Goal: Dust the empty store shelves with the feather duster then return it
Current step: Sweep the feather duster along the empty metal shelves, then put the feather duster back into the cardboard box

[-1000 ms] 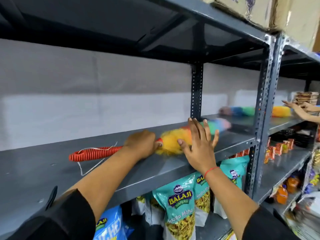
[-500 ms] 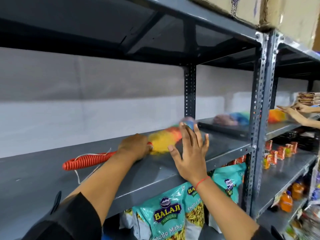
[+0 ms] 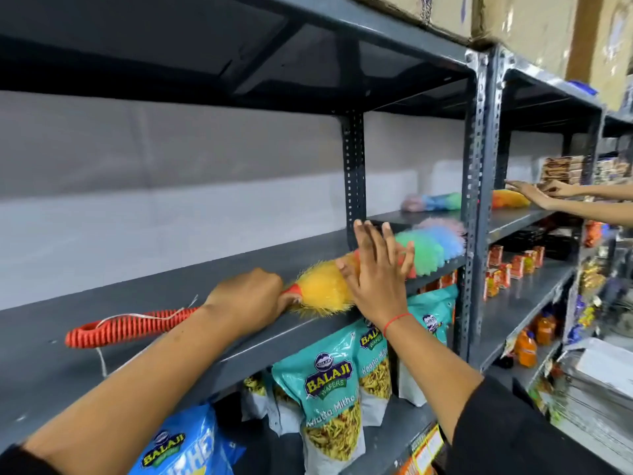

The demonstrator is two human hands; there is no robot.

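On the empty grey shelf (image 3: 144,303) the feather duster (image 3: 363,272) lies along the near edge, its head reaching right towards the upright post (image 3: 479,186). The likely slip: a long stroke could snag the fluff on that post or tip it off the lip onto the snack packets (image 3: 332,402) below. The left hand (image 3: 246,296) is curled tight round the handle's neck, forearm stretched low; the right hand (image 3: 375,279) hovers flat before the feathers, fingers spread.
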